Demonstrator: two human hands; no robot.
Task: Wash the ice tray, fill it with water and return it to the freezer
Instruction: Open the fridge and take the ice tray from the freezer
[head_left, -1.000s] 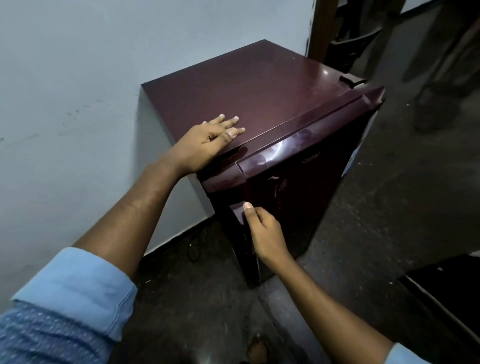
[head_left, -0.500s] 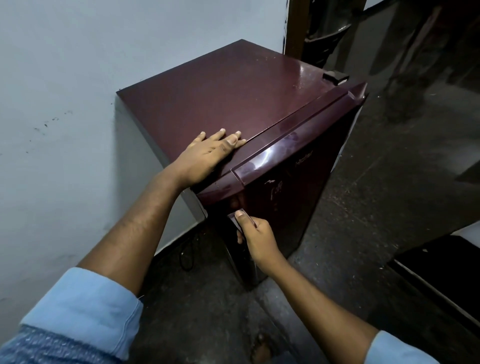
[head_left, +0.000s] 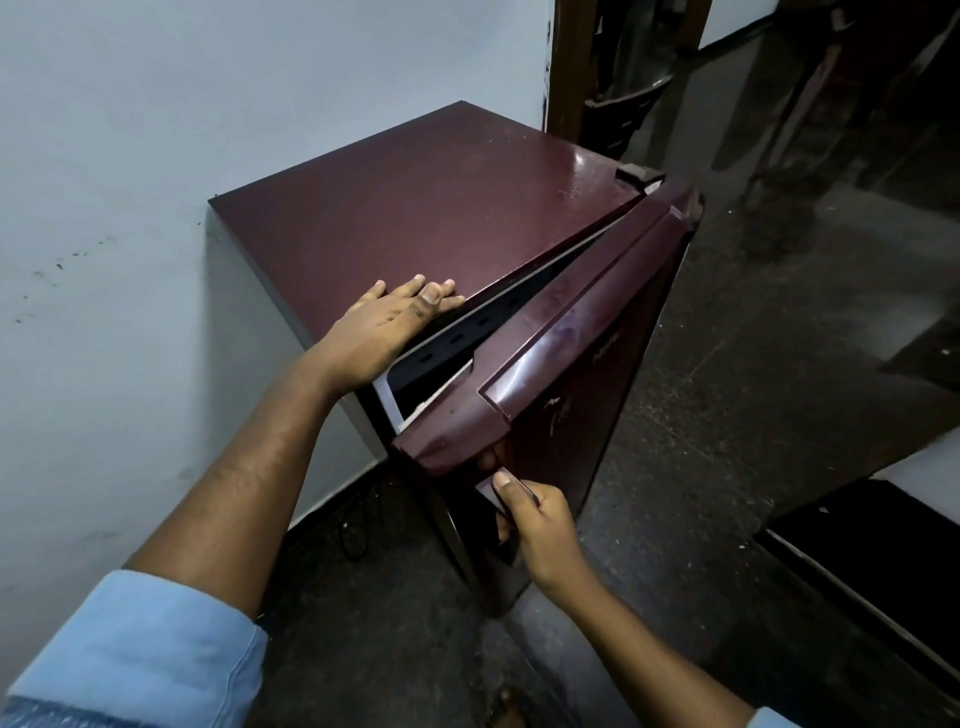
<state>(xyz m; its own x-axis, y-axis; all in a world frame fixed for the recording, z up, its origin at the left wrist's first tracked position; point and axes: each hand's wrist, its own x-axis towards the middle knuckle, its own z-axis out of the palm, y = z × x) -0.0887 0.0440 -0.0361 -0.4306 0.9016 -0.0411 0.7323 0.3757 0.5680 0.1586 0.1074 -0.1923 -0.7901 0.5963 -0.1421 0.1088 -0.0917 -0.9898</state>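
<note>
Since half a second ago the door (head_left: 597, 364) has cracked open at the handle side, with a dark gap showing under its top edge. Your right hand (head_left: 540, 519) grips the handle (head_left: 493, 491), thumb on top. Your left hand (head_left: 384, 332) lies flat on the fridge (head_left: 441, 208), fingers straight. Press down with that palm so the fridge doesn't slide, and pull steadily. No ice tray shows yet; it's probably inside
</note>
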